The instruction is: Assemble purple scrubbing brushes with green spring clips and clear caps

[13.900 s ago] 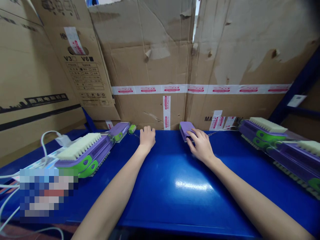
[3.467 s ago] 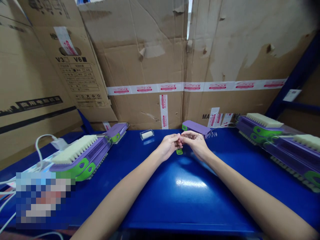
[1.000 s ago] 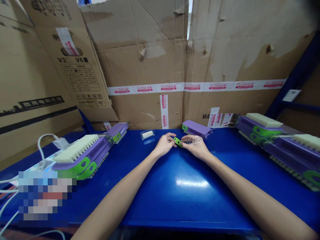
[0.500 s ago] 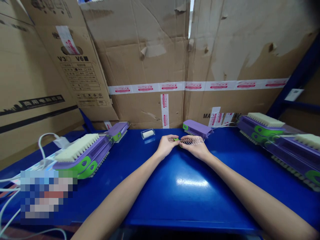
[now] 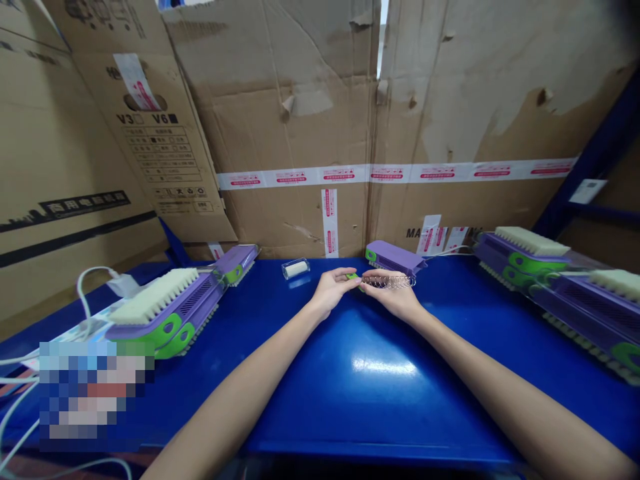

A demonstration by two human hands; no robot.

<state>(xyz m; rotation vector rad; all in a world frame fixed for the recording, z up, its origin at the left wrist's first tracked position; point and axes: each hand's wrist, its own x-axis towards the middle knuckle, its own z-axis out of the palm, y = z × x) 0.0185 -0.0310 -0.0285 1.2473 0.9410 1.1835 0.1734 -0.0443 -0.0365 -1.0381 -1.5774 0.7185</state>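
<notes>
Near the middle of the blue table my left hand (image 5: 329, 293) pinches a small green plastic piece (image 5: 353, 277) between thumb and fingers. Right beside it, my right hand (image 5: 393, 292) is closed on one end of a shiny wire coil (image 5: 397, 282), which looks like a spring and stretches out to the right across the fingers. The hands meet where coil and green piece come together; fingertips hide whether the two are joined. Just behind my right hand lies a purple brush body (image 5: 393, 255) with a green end.
A small clear box with a white roll (image 5: 296, 268) lies at the back. Purple-green brushes with cream bristles (image 5: 155, 297) are stacked at left, more brushes (image 5: 530, 241) at right. White cables (image 5: 85, 293) run along the left edge. Cardboard (image 5: 300, 133) walls the back.
The coil's free end has swung slightly down and to the right, so it lies more level. A little more of the green piece shows. Both hands stay almost in place.
</notes>
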